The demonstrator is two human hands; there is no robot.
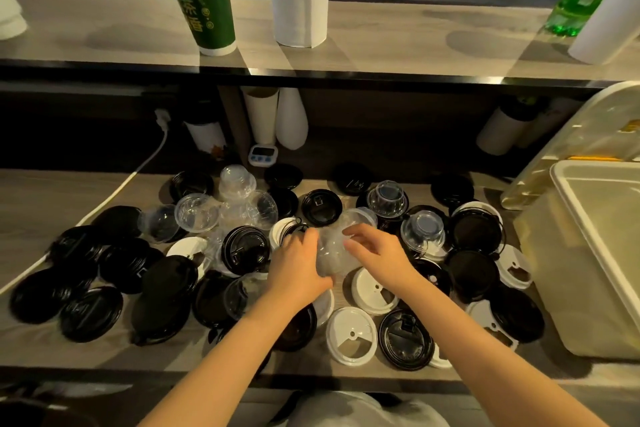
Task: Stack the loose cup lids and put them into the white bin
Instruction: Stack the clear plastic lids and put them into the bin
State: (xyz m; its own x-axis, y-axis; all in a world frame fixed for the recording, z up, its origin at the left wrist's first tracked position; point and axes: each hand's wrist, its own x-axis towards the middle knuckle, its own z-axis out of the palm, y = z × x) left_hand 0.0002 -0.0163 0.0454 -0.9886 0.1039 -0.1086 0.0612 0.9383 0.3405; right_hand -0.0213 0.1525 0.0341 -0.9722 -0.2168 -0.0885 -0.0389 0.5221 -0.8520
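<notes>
A wooden counter [52,191] fills the lower half of the view, with a long shelf [398,35] running across above it. At the right edge of the counter stands the white bin [568,274]. Its open top is towards the camera, and no lids can be seen inside it. A clear plastic container [571,135] leans just behind the bin.

Loose lids cover the middle of the counter from left to right. Black lids [474,230] make up most of the pile. White lids [351,334] lie nearer the front, and clear domed lids [197,217] are scattered among them, mostly towards the back.

On the shelf a paper towel roll [299,0] stands upright beside a tall green cup [204,3].

Both bare arms reach in from the bottom edge. The left hand [298,263] curls around the side of a stack of clear lids [332,258], held just above the pile. The right hand [379,255] pinches the same stack from the other side, its fingertips bent over the top.

A white cable [138,170] trails across the left of the counter, and a small timer [263,154] sits at the back under the shelf.
</notes>
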